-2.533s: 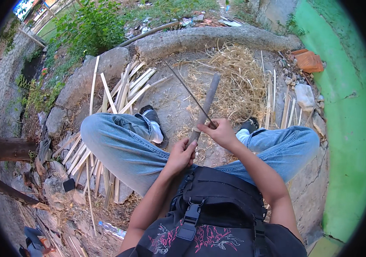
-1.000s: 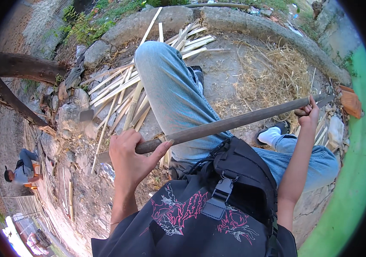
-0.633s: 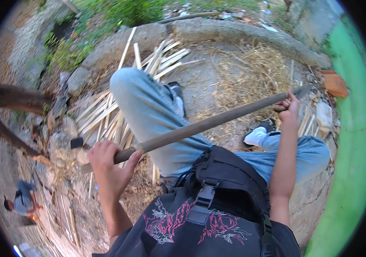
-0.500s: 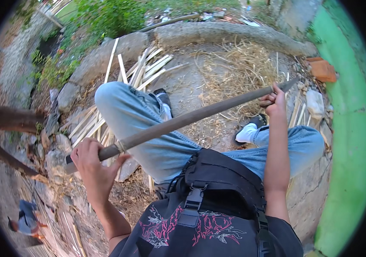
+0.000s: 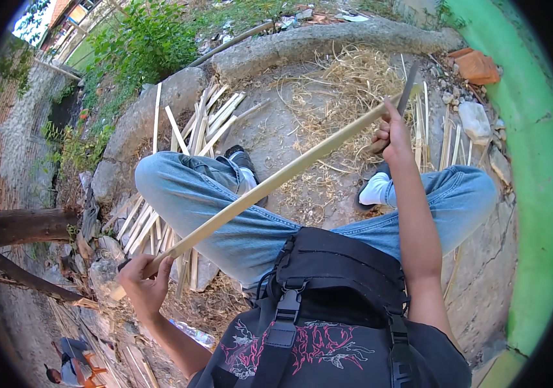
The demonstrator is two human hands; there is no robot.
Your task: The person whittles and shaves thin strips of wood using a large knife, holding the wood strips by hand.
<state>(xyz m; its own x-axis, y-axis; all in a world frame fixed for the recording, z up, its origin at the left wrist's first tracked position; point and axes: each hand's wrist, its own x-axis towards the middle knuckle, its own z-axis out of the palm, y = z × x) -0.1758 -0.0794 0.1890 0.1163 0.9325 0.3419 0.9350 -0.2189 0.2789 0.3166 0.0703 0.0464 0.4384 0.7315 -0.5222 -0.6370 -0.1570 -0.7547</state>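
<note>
A long split-bamboo slat (image 5: 267,184) slants across my lap from lower left to upper right, its pale inner face showing. My left hand (image 5: 144,281) is closed round its lower end, with the thumb along the top. At the upper end, my right hand (image 5: 393,136) is closed on a knife (image 5: 410,88), whose dark blade points up and away beside the slat. Part of the knife's handle shows below the fingers. The right index finger rests against the slat. My bent, jeans-covered legs lie beneath it, apart from the slat's far end.
Pale slats (image 5: 215,119) lie piled beyond my left knee, others (image 5: 448,139) near my right foot. Curly shavings (image 5: 347,84) cover the ground ahead. A low stone curb (image 5: 328,40), orange bricks (image 5: 476,66) and a green wall (image 5: 535,194) border the spot. A person (image 5: 73,365) sits at lower left.
The slat has turned from its dark side to its pale side. My left hand has closed round the lower end. The knife blade now points more upward, and the whole view has shifted slightly.
</note>
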